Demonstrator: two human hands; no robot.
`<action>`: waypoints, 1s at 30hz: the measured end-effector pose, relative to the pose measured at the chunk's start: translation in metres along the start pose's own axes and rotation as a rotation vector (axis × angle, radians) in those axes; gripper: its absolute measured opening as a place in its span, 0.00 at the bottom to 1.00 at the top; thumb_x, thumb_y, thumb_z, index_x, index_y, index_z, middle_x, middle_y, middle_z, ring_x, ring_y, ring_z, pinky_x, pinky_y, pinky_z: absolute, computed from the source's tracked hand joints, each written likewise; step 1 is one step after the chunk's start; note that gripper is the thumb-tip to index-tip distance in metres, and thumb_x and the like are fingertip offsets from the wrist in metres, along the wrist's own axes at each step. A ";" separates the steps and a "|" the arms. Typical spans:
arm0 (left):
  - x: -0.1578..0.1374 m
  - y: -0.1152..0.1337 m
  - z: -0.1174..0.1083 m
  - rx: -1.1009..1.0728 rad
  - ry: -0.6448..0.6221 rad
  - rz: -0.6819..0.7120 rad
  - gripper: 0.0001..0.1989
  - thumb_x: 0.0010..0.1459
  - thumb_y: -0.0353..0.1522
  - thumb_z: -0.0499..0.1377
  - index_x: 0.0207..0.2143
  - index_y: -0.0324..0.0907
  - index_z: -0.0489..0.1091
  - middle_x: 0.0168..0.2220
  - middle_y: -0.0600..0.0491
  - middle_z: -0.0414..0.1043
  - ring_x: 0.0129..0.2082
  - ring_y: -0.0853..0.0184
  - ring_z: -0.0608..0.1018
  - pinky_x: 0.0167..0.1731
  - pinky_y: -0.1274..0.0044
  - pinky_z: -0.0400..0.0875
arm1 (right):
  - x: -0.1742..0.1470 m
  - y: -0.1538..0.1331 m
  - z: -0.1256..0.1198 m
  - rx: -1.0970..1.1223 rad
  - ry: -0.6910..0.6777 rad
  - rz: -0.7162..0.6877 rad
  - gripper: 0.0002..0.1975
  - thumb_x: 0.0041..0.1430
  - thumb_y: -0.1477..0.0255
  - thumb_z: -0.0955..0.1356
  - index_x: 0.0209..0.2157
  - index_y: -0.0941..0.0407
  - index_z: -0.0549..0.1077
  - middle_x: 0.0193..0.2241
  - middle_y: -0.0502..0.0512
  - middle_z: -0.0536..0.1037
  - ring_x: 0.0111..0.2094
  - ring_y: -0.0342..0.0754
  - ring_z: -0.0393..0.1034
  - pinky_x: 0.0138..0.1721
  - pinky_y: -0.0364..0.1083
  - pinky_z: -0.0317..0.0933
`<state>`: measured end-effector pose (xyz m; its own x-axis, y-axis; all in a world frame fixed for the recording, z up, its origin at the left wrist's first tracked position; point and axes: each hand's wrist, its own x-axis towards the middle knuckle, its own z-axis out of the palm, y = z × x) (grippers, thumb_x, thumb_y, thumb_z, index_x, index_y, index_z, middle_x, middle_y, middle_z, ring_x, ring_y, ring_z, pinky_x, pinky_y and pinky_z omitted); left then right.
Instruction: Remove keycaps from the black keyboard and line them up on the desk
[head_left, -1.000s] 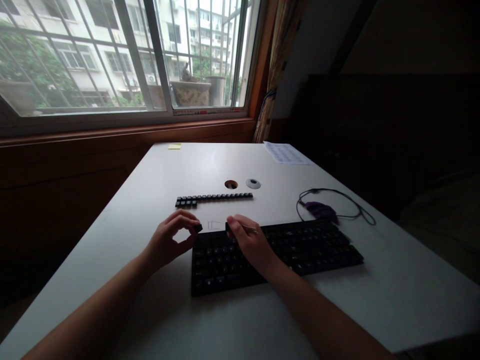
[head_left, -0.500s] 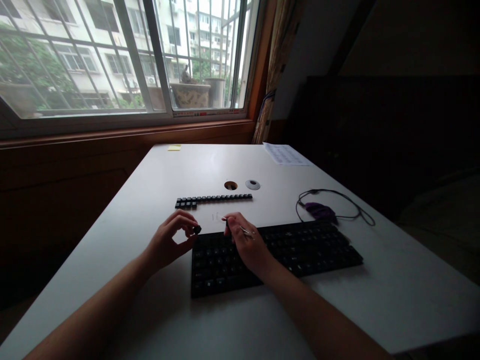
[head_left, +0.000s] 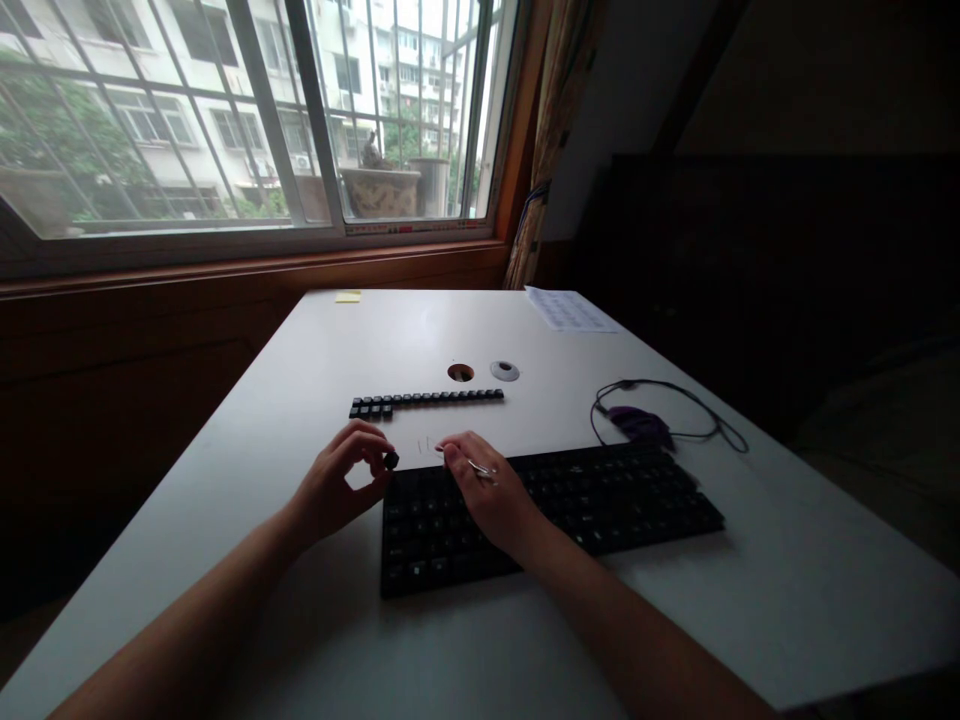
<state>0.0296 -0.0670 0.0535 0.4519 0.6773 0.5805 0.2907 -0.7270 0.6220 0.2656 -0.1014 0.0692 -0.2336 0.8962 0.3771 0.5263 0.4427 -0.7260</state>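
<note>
Nearest, below the fingers of both hands, the white desk (head_left: 450, 660) lies in grey shadow between the forearms. Ahead of that, the black keyboard (head_left: 615, 500) runs from beside the left fingers, under the right hand (head_left: 495, 490) and well out to its right. The left hand (head_left: 334, 480) pinches a small black keycap (head_left: 391, 460) between its fingertips, by the keyboard's far left corner; whether that hand touches the keyboard I cannot tell. The right fingers are closed around a thin silvery wire tool (head_left: 484, 470), above the keyboard's far edge. To their right, near that same edge, sits a purple bundle (head_left: 639, 424) with a looped dark cable (head_left: 631, 384). Just beyond the fingers, a long row of keycaps (head_left: 446, 398) lies across the desk, a short row of four in front of its left end. Farther past the fingers come a round hole (head_left: 460, 373) and, beside it, a pale ring (head_left: 505, 371); then, by the far edge, a yellow note (head_left: 348, 297) to the left and a printed sheet (head_left: 574, 310) to the right. Behind stand brown panelling (head_left: 135, 340), a tied curtain (head_left: 536, 190) and a barred window (head_left: 319, 110) giving daylight onto a planter (head_left: 381, 192), trees and pale buildings; the room's right side is very dark.
</note>
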 end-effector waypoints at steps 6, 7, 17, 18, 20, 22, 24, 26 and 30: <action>0.001 0.001 -0.001 0.098 -0.006 0.030 0.13 0.57 0.23 0.59 0.45 0.42 0.69 0.40 0.51 0.65 0.30 0.72 0.73 0.31 0.75 0.74 | -0.001 0.000 0.002 -0.066 -0.016 -0.035 0.15 0.71 0.65 0.56 0.41 0.54 0.71 0.38 0.54 0.74 0.42 0.47 0.67 0.46 0.47 0.60; 0.001 0.001 -0.001 0.097 -0.005 0.032 0.13 0.57 0.23 0.59 0.44 0.42 0.69 0.40 0.51 0.65 0.30 0.72 0.73 0.31 0.75 0.74 | -0.001 -0.001 0.002 -0.075 -0.017 -0.043 0.15 0.71 0.65 0.56 0.41 0.54 0.71 0.38 0.54 0.74 0.42 0.47 0.68 0.46 0.47 0.60; 0.001 -0.004 -0.001 0.066 -0.011 0.034 0.09 0.58 0.24 0.59 0.41 0.42 0.67 0.39 0.51 0.64 0.31 0.71 0.73 0.30 0.75 0.75 | 0.000 0.000 -0.011 -0.383 0.013 -0.070 0.15 0.70 0.64 0.58 0.46 0.54 0.71 0.42 0.56 0.77 0.39 0.48 0.71 0.43 0.47 0.61; 0.001 -0.005 -0.001 0.065 -0.013 0.032 0.09 0.58 0.24 0.59 0.41 0.42 0.67 0.39 0.51 0.65 0.31 0.71 0.73 0.30 0.76 0.74 | 0.000 0.001 -0.012 -0.394 0.006 -0.072 0.15 0.70 0.64 0.58 0.47 0.54 0.71 0.42 0.56 0.77 0.40 0.49 0.72 0.43 0.47 0.61; 0.001 -0.006 0.000 0.065 -0.018 0.027 0.08 0.58 0.24 0.59 0.40 0.41 0.66 0.39 0.51 0.65 0.30 0.72 0.73 0.29 0.76 0.74 | 0.000 0.001 -0.012 -0.414 -0.001 -0.085 0.15 0.70 0.64 0.58 0.48 0.54 0.71 0.42 0.56 0.78 0.41 0.49 0.72 0.43 0.48 0.61; 0.000 -0.007 0.000 0.068 -0.019 0.023 0.08 0.58 0.24 0.59 0.39 0.41 0.66 0.38 0.52 0.65 0.30 0.72 0.73 0.29 0.76 0.74 | 0.000 0.001 -0.012 -0.436 0.003 -0.100 0.15 0.70 0.64 0.58 0.48 0.54 0.71 0.42 0.57 0.78 0.41 0.50 0.72 0.43 0.48 0.60; 0.000 -0.007 0.000 0.073 -0.019 0.020 0.07 0.58 0.24 0.59 0.39 0.41 0.66 0.38 0.52 0.65 0.30 0.72 0.73 0.29 0.76 0.73 | 0.000 0.000 -0.012 -0.459 0.010 -0.110 0.16 0.70 0.64 0.58 0.48 0.55 0.71 0.42 0.57 0.79 0.41 0.49 0.73 0.43 0.48 0.60; 0.000 -0.008 0.000 0.080 -0.022 0.020 0.07 0.58 0.24 0.59 0.38 0.41 0.66 0.37 0.52 0.65 0.30 0.72 0.72 0.29 0.76 0.73 | 0.000 0.000 -0.013 -0.476 0.012 -0.118 0.16 0.70 0.64 0.58 0.48 0.55 0.71 0.41 0.57 0.79 0.40 0.50 0.73 0.43 0.48 0.60; -0.001 -0.009 0.000 0.108 -0.016 0.019 0.07 0.58 0.25 0.60 0.38 0.41 0.65 0.36 0.52 0.65 0.29 0.72 0.72 0.28 0.76 0.72 | 0.001 0.001 -0.017 -0.479 0.031 -0.134 0.16 0.70 0.64 0.58 0.50 0.55 0.71 0.42 0.57 0.79 0.41 0.50 0.74 0.43 0.48 0.61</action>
<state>0.0268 -0.0615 0.0475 0.4713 0.6619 0.5829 0.3705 -0.7483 0.5502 0.2801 -0.1009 0.0787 -0.3043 0.8280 0.4709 0.8115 0.4843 -0.3271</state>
